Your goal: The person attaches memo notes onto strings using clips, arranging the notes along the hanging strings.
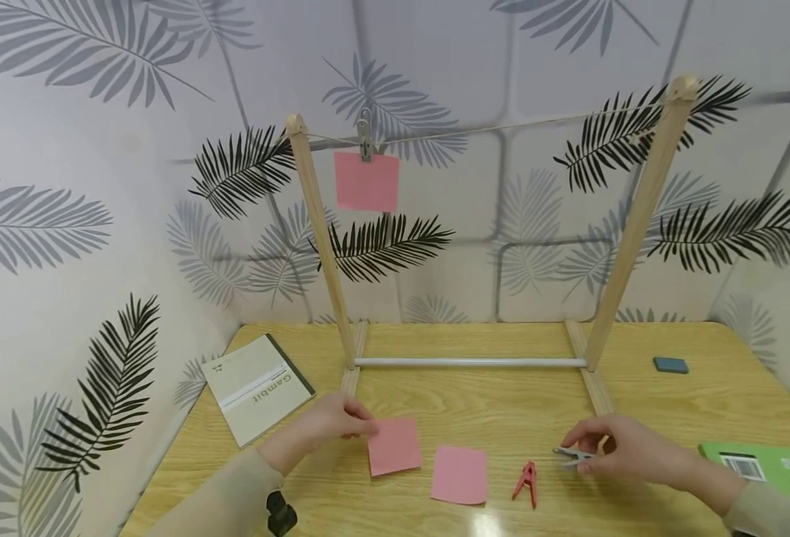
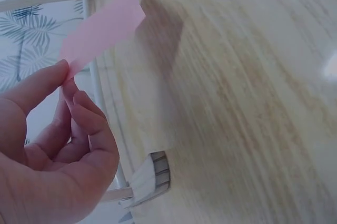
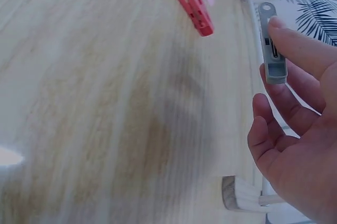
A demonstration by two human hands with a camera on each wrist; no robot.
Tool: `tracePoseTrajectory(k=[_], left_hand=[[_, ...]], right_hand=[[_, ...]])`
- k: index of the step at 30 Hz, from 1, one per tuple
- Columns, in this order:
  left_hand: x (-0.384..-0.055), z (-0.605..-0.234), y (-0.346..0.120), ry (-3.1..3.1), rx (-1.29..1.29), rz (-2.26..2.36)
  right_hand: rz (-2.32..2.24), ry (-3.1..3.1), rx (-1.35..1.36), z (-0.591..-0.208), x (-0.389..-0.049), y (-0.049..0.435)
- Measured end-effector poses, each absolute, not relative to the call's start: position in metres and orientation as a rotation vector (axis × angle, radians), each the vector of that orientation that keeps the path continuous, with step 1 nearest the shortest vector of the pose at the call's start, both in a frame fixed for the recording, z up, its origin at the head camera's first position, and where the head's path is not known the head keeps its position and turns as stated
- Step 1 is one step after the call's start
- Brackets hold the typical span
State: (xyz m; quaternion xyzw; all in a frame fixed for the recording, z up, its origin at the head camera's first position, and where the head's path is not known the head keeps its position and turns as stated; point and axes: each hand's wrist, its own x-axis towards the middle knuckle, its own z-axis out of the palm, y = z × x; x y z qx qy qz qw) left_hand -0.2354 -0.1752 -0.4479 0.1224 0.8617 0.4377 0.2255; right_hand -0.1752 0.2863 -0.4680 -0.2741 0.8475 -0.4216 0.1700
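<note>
Over the wooden tabletop (image 1: 488, 406), I read the left hand (image 1: 334, 419) as clamped, thumb against fingertip, on one corner of a pink sheet (image 1: 395, 447), which is just beside a second pink sheet (image 1: 459, 475); the right hand (image 1: 626, 446), near the red clip (image 1: 527, 481), pinches a grey clip (image 3: 273, 50), its lower fingers bent and holding nothing (whether the clip's mouth is parted, I cannot tell from my station). To handle the sheet well, I judge that the pinch should be light and confined to the corner, so that the paper does not crease; to handle the clip well, I would set thumb and finger squarely opposite each other near the holed end, so that a squeeze acts evenly. Sheet condition: squarish, plain pink, without visible writing; it appears aslant in the left wrist view, a shadow lying on the table beside it; a similar hanging sheet (image 1: 366, 183) is gripped at its top edge by a metal clip (image 1: 365, 142) on the cord (image 1: 502, 128).
</note>
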Motion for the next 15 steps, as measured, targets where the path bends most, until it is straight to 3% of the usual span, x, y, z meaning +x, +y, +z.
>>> tracePoseTrajectory(k=[15], left_hand=[[-0.248, -0.43, -0.169, 2.339, 0.288, 1.321]], right_hand=[[-1.401, 2.366, -0.677, -0.429, -0.184, 0.282]])
